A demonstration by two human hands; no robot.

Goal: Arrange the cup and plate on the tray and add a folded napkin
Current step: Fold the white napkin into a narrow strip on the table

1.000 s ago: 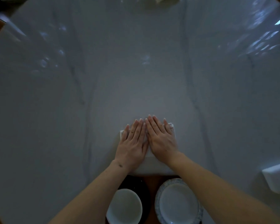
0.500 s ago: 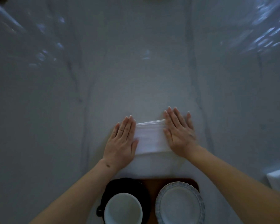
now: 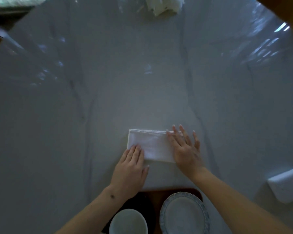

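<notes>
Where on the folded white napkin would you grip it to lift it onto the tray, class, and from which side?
Probably pinch the near long edge of the folded napkin, coming from the person's side. It lies flat on the marble table, its loose layers showing along the far edge, so the near edge looks like the closed fold. The left hand already rests on its near left corner, the right hand on its right end.

Napkin [image 3: 150, 146] soft matt cloth; table [image 3: 142, 81] glossy veined marble-look; tray [image 3: 161, 196] wood; plate [image 3: 183, 215] glazed ceramic.

cup [image 3: 128, 222] and plate [image 3: 183, 217] cut by bottom edge, napkin's [image 3: 150, 146] right end under right hand [image 3: 184, 149]
</notes>
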